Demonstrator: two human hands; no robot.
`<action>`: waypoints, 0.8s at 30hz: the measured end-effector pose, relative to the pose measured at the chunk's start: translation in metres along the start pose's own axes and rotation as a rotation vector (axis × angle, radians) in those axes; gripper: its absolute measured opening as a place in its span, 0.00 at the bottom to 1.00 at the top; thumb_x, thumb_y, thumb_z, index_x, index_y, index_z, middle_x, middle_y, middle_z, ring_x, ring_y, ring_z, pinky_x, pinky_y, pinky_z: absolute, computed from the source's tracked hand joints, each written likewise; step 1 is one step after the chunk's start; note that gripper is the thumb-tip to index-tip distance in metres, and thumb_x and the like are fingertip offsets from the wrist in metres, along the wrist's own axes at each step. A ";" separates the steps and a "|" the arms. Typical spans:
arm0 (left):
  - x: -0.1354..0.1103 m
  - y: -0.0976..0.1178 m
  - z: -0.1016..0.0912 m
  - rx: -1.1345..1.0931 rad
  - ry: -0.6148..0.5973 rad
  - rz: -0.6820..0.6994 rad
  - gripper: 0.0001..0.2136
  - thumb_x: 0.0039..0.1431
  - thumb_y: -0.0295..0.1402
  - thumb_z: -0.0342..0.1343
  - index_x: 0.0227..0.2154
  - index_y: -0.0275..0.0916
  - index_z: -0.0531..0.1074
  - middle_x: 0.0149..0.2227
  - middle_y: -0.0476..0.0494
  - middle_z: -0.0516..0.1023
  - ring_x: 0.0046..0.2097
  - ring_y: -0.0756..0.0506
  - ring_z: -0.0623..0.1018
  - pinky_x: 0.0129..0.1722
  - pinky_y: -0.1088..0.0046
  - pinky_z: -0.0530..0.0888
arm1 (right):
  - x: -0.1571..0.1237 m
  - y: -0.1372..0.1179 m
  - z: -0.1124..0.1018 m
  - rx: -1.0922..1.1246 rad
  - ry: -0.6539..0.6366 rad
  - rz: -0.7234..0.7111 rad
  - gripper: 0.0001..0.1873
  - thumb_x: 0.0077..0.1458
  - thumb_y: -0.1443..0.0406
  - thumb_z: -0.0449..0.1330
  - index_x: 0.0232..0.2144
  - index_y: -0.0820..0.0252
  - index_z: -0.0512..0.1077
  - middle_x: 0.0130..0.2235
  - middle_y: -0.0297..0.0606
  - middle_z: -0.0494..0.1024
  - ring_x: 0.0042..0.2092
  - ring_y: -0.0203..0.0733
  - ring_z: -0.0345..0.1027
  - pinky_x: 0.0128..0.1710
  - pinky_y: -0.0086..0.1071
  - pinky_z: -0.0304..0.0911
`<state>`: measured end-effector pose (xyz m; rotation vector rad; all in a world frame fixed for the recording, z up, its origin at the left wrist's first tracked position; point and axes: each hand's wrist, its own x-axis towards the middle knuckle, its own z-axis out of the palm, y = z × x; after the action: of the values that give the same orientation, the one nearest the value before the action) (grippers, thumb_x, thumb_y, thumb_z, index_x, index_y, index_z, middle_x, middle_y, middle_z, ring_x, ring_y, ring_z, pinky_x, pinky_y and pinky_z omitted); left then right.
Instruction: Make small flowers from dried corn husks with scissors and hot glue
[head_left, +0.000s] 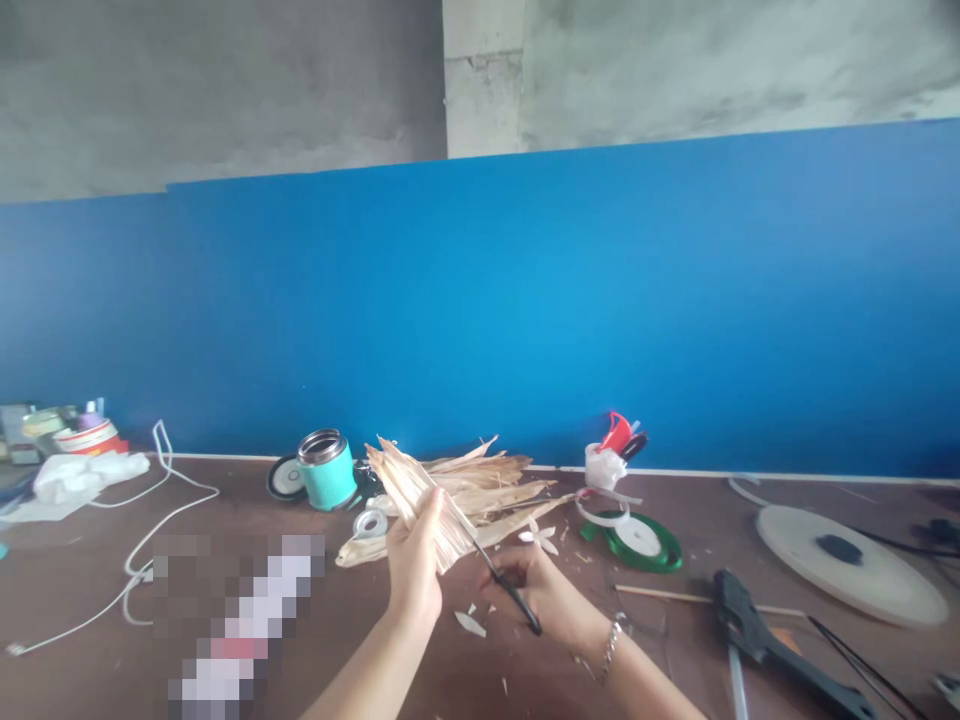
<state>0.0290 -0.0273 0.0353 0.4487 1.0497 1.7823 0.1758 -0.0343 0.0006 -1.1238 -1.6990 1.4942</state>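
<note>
My left hand (414, 570) grips a pale dried corn husk (399, 478), raised above the table with its ragged end pointing up and left. In my right hand (534, 590) is a pair of scissors (517, 602) with black handles; the fingers are closed round them. Their blades lie along the husk's right side, and I cannot tell whether they are cutting into it. More dried husks (495, 490) are heaped on the table behind my hands. A white petalled flower shape (538, 537) and a small cut piece (470, 624) lie close to my right hand.
Left of the husks stand a turquoise flask (327, 478) and a tape roll (370, 524). To the right are a green ribbon spool (671, 552), a white cup (600, 466) with tools, a black glue gun (780, 655) and a round white disc (847, 565). A white cable (142, 540) trails at left.
</note>
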 end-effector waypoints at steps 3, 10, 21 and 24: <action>0.000 -0.001 0.000 0.001 -0.004 -0.010 0.11 0.43 0.32 0.66 0.30 0.32 0.77 0.33 0.39 0.81 0.40 0.43 0.79 0.36 0.74 0.75 | 0.000 0.000 0.000 0.005 -0.007 0.010 0.10 0.43 0.62 0.62 0.27 0.65 0.72 0.16 0.26 0.64 0.16 0.25 0.48 0.14 0.21 0.43; -0.004 0.000 0.001 0.001 0.033 -0.045 0.10 0.43 0.31 0.67 0.30 0.32 0.77 0.34 0.38 0.81 0.41 0.42 0.79 0.38 0.73 0.75 | -0.001 -0.002 0.001 0.055 -0.010 0.021 0.08 0.42 0.65 0.62 0.26 0.65 0.72 0.15 0.25 0.63 0.16 0.25 0.48 0.14 0.21 0.44; -0.008 -0.002 0.003 -0.038 0.092 -0.025 0.11 0.45 0.31 0.65 0.32 0.32 0.77 0.36 0.39 0.80 0.40 0.43 0.79 0.35 0.74 0.74 | 0.001 0.001 0.014 0.146 0.047 -0.042 0.05 0.42 0.67 0.62 0.22 0.65 0.70 0.17 0.28 0.65 0.17 0.26 0.50 0.16 0.21 0.46; -0.008 -0.004 0.002 -0.039 0.079 -0.029 0.13 0.44 0.33 0.66 0.33 0.32 0.76 0.36 0.39 0.80 0.41 0.43 0.78 0.34 0.75 0.74 | 0.001 0.002 0.014 0.124 0.040 -0.079 0.05 0.44 0.67 0.61 0.22 0.65 0.70 0.17 0.29 0.66 0.18 0.27 0.52 0.17 0.22 0.48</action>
<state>0.0359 -0.0329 0.0346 0.3405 1.0687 1.8042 0.1640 -0.0401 -0.0037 -1.0034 -1.5833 1.4960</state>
